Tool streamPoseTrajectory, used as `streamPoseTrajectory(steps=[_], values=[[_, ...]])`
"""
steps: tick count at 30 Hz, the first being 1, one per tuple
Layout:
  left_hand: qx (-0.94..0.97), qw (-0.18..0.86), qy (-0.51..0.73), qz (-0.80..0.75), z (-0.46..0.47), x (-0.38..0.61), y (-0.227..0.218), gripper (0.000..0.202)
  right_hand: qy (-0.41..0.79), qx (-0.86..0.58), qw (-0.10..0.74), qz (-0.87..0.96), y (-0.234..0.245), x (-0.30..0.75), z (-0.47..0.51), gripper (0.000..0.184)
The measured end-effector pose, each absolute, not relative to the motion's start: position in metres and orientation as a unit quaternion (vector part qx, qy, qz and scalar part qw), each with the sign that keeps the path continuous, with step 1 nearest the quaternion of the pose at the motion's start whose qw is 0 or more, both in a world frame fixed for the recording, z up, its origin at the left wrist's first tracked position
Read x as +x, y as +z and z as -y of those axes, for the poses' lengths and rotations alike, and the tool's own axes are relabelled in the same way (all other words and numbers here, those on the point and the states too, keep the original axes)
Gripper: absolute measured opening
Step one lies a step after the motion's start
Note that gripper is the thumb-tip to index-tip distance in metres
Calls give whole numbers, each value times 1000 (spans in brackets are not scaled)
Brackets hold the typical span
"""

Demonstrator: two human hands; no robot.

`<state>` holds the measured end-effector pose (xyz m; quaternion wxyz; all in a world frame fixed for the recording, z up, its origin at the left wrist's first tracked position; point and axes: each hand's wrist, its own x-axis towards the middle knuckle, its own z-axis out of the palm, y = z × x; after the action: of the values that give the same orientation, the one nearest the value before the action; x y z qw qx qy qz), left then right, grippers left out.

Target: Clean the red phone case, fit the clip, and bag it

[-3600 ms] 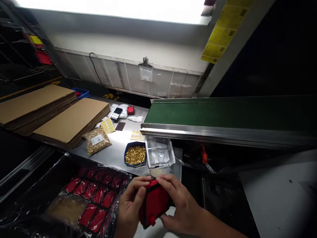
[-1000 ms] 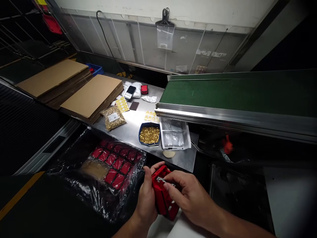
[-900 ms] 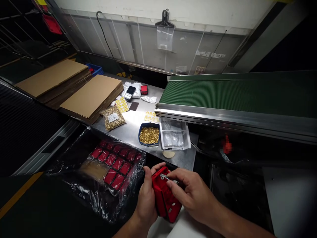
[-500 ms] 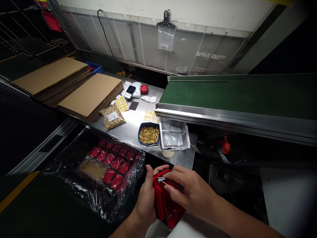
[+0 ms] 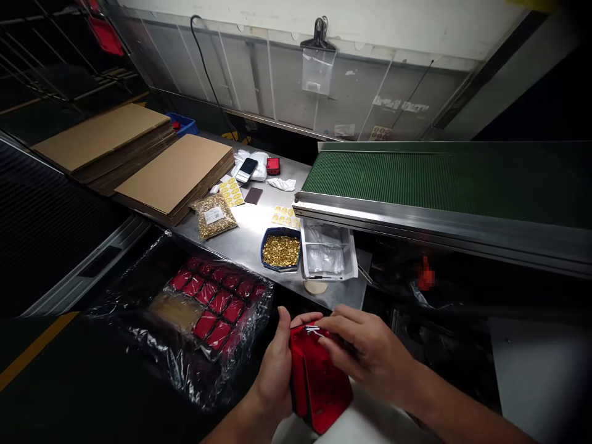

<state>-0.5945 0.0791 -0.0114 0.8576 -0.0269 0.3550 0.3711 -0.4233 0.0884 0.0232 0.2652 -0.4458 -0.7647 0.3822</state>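
Note:
My left hand [image 5: 275,370] is wrapped around the left side of a glossy red case [image 5: 326,385], thumb up along its edge. The case is tilted in front of my body, with a narrow block on the left and a broader red panel on the right. Near its upper end lie several thin white strips [image 5: 312,330], crossing one another. Thumb and forefinger of my right hand [image 5: 370,345] are closed at the right ends of these strips. The exact kind of the strips is too small to make out.
A dark plastic-lined box [image 5: 139,333] of red packs stands at left. On the metal table are a blue tray [image 5: 280,269] of gold pieces, a white bin [image 5: 354,262], a bag of gold pieces [image 5: 215,223] and cardboard stacks [image 5: 176,172]. A green conveyor [image 5: 393,176] runs right.
My right fingers, still at the white strips, have shifted slightly right with the case. The strips lie at a different angle, and more of the red panel shows. The view has shifted slightly.

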Motion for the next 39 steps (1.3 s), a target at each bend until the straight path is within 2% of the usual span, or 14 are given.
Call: streamPoseTrajectory(steps=[4,7,13,18,22,26,31,33,35,37,39], values=[[-42,870,362,-334,-82,-595,-6,60,267,-409,269,830,16,-423,-87,29],[-47,883,351,-307,-82,-594,-3,58,234,-391,268,849,15,-427,-88,29],[-81,910,328,-240,-81,-591,-8,57,227,-383,257,858,18,-430,-89,28],[-94,908,326,-244,-81,-592,-9,56,206,-366,273,865,17,-429,-88,27],[-94,909,318,-252,-81,-592,-7,55,200,-403,328,831,13,-422,-87,36],[-107,907,309,-265,-81,-594,-5,59,242,-459,387,762,16,-416,-80,41],[-141,895,292,-306,-86,-591,-4,71,285,-345,431,784,20,-429,-59,32],[-128,877,301,-353,-88,-587,-6,70,297,-334,458,768,14,-437,-55,29],[-61,824,351,-441,-87,-583,-9,62,345,-413,499,679,4,-442,-57,26],[75,727,428,-531,-84,-582,-11,47,430,-521,528,514,-3,-445,-65,26],[262,616,478,-569,-77,-584,-9,39,523,-555,543,352,-5,-446,-75,32]])
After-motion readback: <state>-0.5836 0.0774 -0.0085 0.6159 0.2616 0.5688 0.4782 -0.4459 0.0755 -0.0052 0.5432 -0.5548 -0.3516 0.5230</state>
